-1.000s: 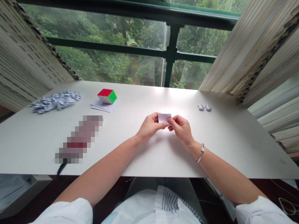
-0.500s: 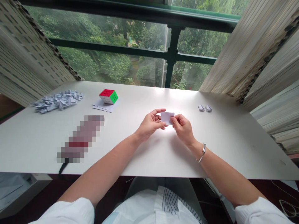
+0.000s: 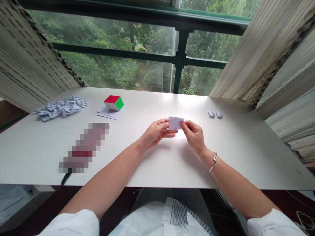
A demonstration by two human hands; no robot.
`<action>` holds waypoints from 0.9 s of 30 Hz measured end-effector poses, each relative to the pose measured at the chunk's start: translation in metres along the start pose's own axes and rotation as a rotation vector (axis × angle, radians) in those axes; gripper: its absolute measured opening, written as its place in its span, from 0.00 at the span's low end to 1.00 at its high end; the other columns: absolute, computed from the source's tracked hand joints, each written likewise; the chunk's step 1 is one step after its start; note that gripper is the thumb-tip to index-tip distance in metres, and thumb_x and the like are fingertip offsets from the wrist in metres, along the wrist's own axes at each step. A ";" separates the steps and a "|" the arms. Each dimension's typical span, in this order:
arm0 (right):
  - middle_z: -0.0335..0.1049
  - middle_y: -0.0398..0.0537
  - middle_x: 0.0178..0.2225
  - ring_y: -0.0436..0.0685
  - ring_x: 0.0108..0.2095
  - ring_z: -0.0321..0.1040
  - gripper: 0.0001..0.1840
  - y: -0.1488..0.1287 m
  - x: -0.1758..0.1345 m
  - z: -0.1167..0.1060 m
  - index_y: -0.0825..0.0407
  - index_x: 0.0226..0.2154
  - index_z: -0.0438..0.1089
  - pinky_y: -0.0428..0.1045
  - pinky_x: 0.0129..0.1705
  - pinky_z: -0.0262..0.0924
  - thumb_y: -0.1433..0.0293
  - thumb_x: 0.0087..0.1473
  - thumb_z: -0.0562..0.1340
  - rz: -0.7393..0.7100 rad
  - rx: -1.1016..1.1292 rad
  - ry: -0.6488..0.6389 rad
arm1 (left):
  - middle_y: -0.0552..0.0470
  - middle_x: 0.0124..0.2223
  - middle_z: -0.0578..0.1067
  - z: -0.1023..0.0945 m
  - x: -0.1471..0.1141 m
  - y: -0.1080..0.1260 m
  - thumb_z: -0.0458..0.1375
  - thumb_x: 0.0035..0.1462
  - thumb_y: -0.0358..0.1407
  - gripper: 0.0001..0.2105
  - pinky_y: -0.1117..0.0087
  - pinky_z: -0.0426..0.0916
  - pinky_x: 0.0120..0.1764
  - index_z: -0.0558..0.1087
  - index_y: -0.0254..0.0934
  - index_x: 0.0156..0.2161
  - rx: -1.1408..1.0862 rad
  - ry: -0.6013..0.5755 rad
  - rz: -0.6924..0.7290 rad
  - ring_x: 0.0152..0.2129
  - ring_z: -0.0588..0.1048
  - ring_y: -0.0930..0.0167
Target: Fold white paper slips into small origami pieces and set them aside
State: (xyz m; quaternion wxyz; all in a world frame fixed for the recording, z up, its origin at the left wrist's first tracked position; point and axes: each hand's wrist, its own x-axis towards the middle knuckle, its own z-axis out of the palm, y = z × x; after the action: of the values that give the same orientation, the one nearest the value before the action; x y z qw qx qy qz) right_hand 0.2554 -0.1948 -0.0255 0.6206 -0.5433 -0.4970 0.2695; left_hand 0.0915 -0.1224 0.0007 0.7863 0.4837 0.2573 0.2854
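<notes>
A small white rectangle of folded paper (image 3: 175, 123) is held up above the white table, in front of my body. My right hand (image 3: 194, 132) pinches its right edge, thumb on the near face and the other fingers curled behind. At the paper's left edge is my left hand (image 3: 157, 131), its upper fingers closed on that edge. The lower fingers of this hand stretch out to the right, just under the paper. How the paper's far side is folded is hidden.
Two small folded paper pieces (image 3: 215, 114) lie at the right. Back left is a heap of folded paper pieces (image 3: 62, 107). A puzzle cube (image 3: 114, 103) sits on flat paper sheets (image 3: 118, 115). A blurred-out object (image 3: 86, 147) lies near my left forearm on the white table (image 3: 157, 173).
My left hand has shifted its grip: its thumb has left the paper's lower edge, and its lower fingers now extend below. The paper has tilted slightly; my right hand keeps its pinch.
</notes>
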 end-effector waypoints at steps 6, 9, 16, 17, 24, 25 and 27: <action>0.67 0.41 0.28 0.49 0.26 0.60 0.19 0.003 -0.001 0.002 0.48 0.47 0.71 0.48 0.30 0.60 0.61 0.53 0.65 -0.059 -0.040 0.098 | 0.41 0.40 0.80 0.004 -0.001 -0.003 0.60 0.57 0.32 0.13 0.69 0.75 0.39 0.73 0.31 0.47 -0.064 -0.011 -0.025 0.34 0.81 0.67; 0.66 0.40 0.29 0.49 0.26 0.61 0.18 0.001 -0.001 0.002 0.48 0.46 0.70 0.47 0.29 0.61 0.61 0.52 0.66 -0.065 -0.019 0.142 | 0.41 0.40 0.80 0.003 -0.001 -0.004 0.59 0.57 0.32 0.10 0.69 0.75 0.40 0.74 0.31 0.44 -0.083 0.020 -0.032 0.35 0.80 0.67; 0.69 0.44 0.31 0.51 0.28 0.65 0.12 -0.005 -0.003 0.002 0.50 0.36 0.72 0.47 0.27 0.63 0.59 0.52 0.66 -0.072 -0.020 0.173 | 0.40 0.40 0.80 0.003 0.001 -0.004 0.59 0.56 0.35 0.11 0.65 0.74 0.44 0.76 0.30 0.42 -0.089 0.062 0.013 0.38 0.80 0.65; 0.70 0.45 0.31 0.51 0.28 0.66 0.12 -0.005 -0.004 0.001 0.50 0.35 0.72 0.47 0.27 0.63 0.59 0.52 0.66 -0.075 -0.028 0.173 | 0.40 0.41 0.80 0.003 0.001 -0.005 0.59 0.56 0.35 0.11 0.66 0.74 0.44 0.76 0.30 0.41 -0.087 0.071 0.021 0.38 0.79 0.65; 0.70 0.46 0.32 0.52 0.30 0.68 0.10 -0.007 -0.004 0.000 0.50 0.33 0.73 0.47 0.27 0.63 0.61 0.52 0.66 -0.132 -0.051 0.149 | 0.41 0.42 0.80 0.001 0.005 -0.009 0.60 0.56 0.35 0.11 0.67 0.74 0.43 0.76 0.31 0.42 -0.122 0.118 0.053 0.38 0.79 0.67; 0.69 0.46 0.33 0.52 0.31 0.68 0.09 -0.009 -0.005 0.000 0.50 0.33 0.72 0.47 0.27 0.63 0.62 0.53 0.66 -0.148 -0.061 0.123 | 0.42 0.41 0.80 0.001 0.005 -0.009 0.60 0.56 0.36 0.11 0.67 0.74 0.43 0.76 0.31 0.42 -0.136 0.127 0.059 0.37 0.79 0.67; 0.68 0.46 0.36 0.52 0.33 0.68 0.07 -0.013 -0.005 0.000 0.50 0.32 0.71 0.46 0.26 0.62 0.63 0.53 0.65 -0.181 -0.097 0.047 | 0.42 0.39 0.80 0.000 0.006 -0.009 0.59 0.57 0.37 0.11 0.65 0.74 0.44 0.75 0.31 0.41 -0.174 0.145 0.074 0.36 0.79 0.68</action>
State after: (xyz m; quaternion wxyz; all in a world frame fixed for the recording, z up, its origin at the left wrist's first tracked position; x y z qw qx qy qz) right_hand 0.2510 -0.2031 -0.0149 0.6267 -0.5318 -0.5420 0.1752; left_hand 0.0974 -0.1215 -0.0083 0.7938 0.4008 0.2697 0.3696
